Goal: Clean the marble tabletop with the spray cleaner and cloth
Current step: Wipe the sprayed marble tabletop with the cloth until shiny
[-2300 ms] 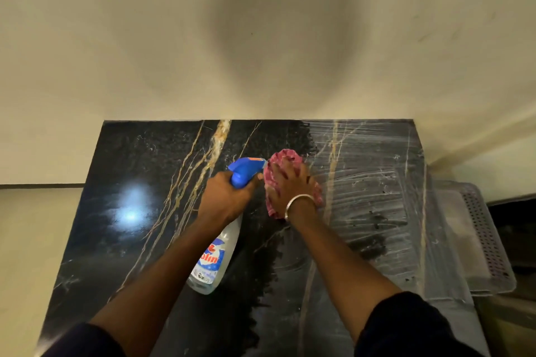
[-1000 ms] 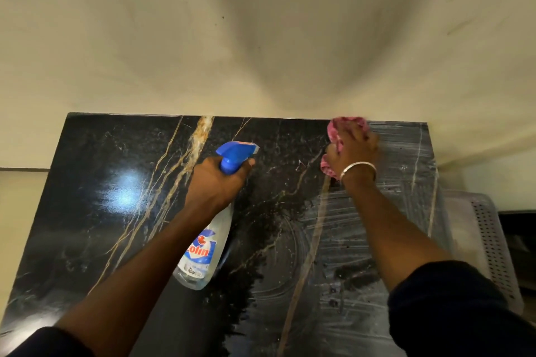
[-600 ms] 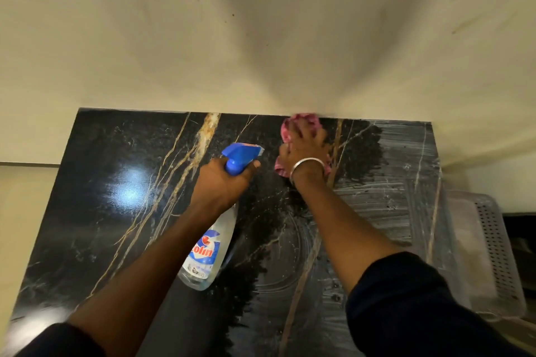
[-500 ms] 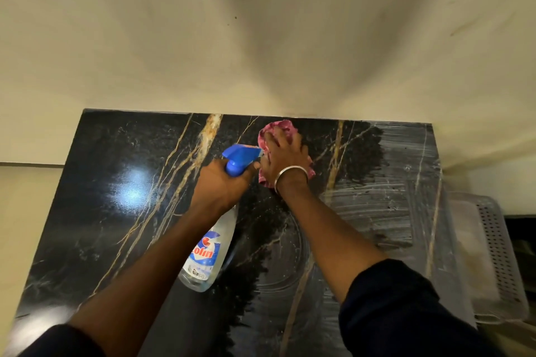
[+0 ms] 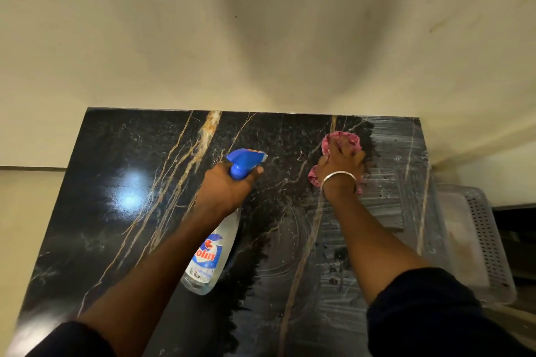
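The black marble tabletop (image 5: 121, 226) with gold veins fills the lower view; its right part shows whitish wipe streaks. My left hand (image 5: 224, 188) grips the neck of a clear spray bottle (image 5: 213, 252) with a blue trigger head, held over the table's middle with the nozzle pointing right. My right hand (image 5: 340, 166) presses a bunched pink cloth (image 5: 343, 140) flat on the marble near the back edge, right of centre. A metal bangle sits on that wrist.
A cream wall (image 5: 261, 38) rises directly behind the table's back edge. A pale perforated plastic basket (image 5: 481, 238) stands past the table's right edge. A bright light glare shows on the marble at the left.
My right hand has slid the cloth to the right along the back of the table, away from the spray head. The left hand and bottle have stayed in place.
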A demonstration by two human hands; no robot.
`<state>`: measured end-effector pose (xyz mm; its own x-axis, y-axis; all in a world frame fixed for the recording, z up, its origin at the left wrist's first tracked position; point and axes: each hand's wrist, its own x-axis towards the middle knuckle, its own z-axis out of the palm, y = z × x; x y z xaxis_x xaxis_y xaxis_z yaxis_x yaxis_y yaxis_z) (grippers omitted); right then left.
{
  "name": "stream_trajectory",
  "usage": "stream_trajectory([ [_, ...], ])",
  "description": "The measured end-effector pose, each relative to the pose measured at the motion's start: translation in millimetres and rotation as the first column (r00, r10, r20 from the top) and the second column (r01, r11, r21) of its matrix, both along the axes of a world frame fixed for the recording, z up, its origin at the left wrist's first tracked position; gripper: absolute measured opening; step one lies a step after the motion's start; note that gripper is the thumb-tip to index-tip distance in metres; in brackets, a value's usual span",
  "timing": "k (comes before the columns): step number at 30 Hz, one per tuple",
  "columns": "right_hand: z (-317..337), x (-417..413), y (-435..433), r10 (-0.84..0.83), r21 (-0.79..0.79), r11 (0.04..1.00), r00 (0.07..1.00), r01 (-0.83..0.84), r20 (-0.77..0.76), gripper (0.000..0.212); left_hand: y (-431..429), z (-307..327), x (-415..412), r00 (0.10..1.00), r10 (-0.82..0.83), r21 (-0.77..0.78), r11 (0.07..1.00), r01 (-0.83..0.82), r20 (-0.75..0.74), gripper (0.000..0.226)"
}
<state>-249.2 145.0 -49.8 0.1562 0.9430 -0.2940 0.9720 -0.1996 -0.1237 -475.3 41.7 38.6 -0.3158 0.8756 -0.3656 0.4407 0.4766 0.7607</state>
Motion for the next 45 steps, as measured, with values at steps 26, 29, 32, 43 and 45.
stream_trajectory([
  [26,5.9,8.2,-82.5,-0.02,0.014,1.0,0.999,0.021,-0.047,0.057,-56.4,6.5,11.3,0.997,0.002,-0.029,1.0,-0.005,-0.078,0.045],
  [29,8.9,-32.3,-103.6,0.15,-0.023,0.988,0.987,-0.152,-0.064,0.062,-63.7,7.7,8.8,0.997,0.032,-0.036,0.999,-0.035,-0.076,0.045],
  [32,11.6,-71.6,-133.1,0.363,-0.062,0.928,0.928,-0.368,-0.079,0.065,-68.5,7.5,7.7,0.996,0.063,-0.041,0.997,-0.066,-0.07,0.047],
  [43,-2.8,24.7,-134.2,0.284,0.057,0.957,0.959,-0.283,-0.011,0.062,-76.0,13.5,-4.5,0.999,-0.026,-0.029,0.999,0.025,-0.023,0.043],
  [45,-2.3,29.6,-134.0,0.146,0.06,0.988,0.989,-0.145,-0.014,0.059,-78.4,14.2,-9.1,1.0,-0.028,-0.035,0.999,0.027,-0.012,0.044],
])
